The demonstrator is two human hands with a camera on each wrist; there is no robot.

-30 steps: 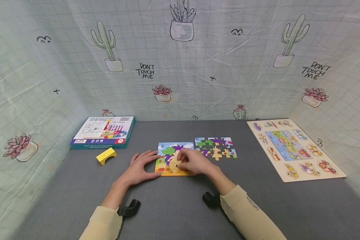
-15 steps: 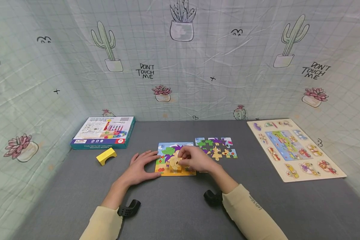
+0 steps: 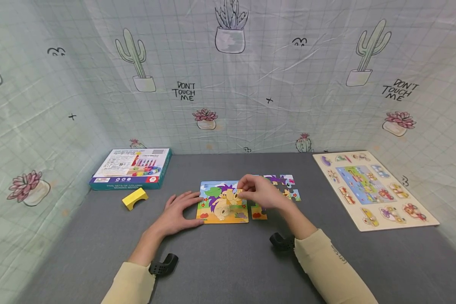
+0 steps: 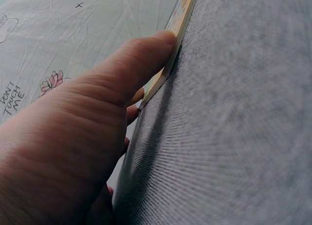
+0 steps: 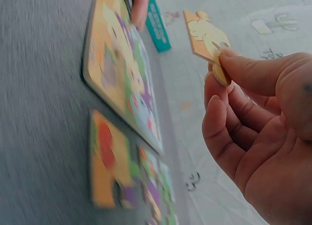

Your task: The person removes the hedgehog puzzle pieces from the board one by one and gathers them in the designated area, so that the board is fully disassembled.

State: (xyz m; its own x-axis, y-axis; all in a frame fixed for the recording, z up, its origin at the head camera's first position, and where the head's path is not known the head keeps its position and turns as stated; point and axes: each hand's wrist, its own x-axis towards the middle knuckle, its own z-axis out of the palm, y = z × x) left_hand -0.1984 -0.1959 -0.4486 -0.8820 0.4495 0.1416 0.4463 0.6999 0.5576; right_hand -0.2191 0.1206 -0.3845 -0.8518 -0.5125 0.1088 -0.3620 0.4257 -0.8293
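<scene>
My right hand (image 3: 264, 192) pinches a yellow-and-orange jigsaw piece (image 5: 207, 37) between thumb and fingers, above the right part of a puzzle board (image 3: 235, 218). The board has a printed purple-haired hedgehog-like figure with a green leaf. Along its left edge, my left hand (image 3: 178, 213) lies with fingers spread, its thumb (image 4: 146, 54) touching the edge in the left wrist view. Right of the board sits a corner piece (image 3: 259, 213) with a red shape. Beyond it lie several other jigsaw pieces (image 3: 283, 180), partly hidden behind my right hand.
A boxed toy (image 3: 129, 169) lies at the back left, with a yellow arch block (image 3: 134, 198) in front of it. A wooden picture puzzle (image 3: 376, 190) lies to the right. A printed cloth (image 3: 247, 93) stands behind the table (image 3: 220, 261).
My right hand has lifted the jigsaw piece off the board's middle and moved right and away from me, uncovering the corner piece. My left hand has stayed put.
</scene>
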